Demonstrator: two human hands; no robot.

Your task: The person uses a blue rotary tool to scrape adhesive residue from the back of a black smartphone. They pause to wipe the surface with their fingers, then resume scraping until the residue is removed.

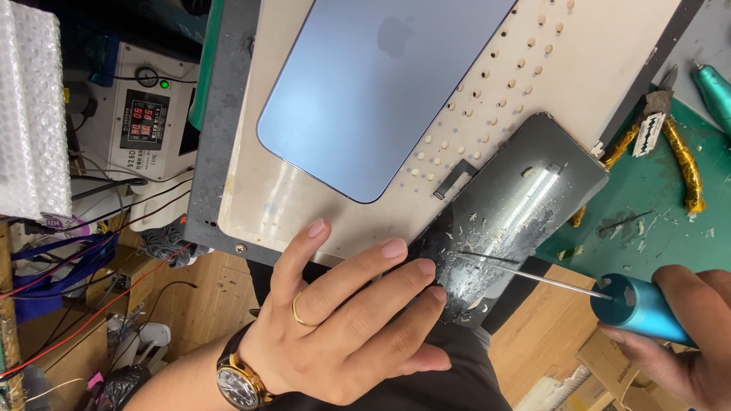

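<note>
The left hand point(335, 320) presses spread fingers on the dark panel point(510, 217), just beside the blue phone point(381, 84). The right hand point(685, 342) clamps a blue tool point(640, 308), its needle touching the panel.

Probably repair workshop: pliers point(674, 148), heating station point(145, 114).

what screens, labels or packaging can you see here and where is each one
Digital display: upper left, on a white control box; small dark rectangle with red and green digits.
Round green light: just above that display.
Bubble wrap: far left edge; white, padded sheet.
Small white label: upper right, on the pliers with yellow handles; narrow strip with dark print.
Dark glass panel: under the left hand fingertips; black rectangle, flecked with scrapings, unlit.
Cardboard box: lower right; brown.
</note>
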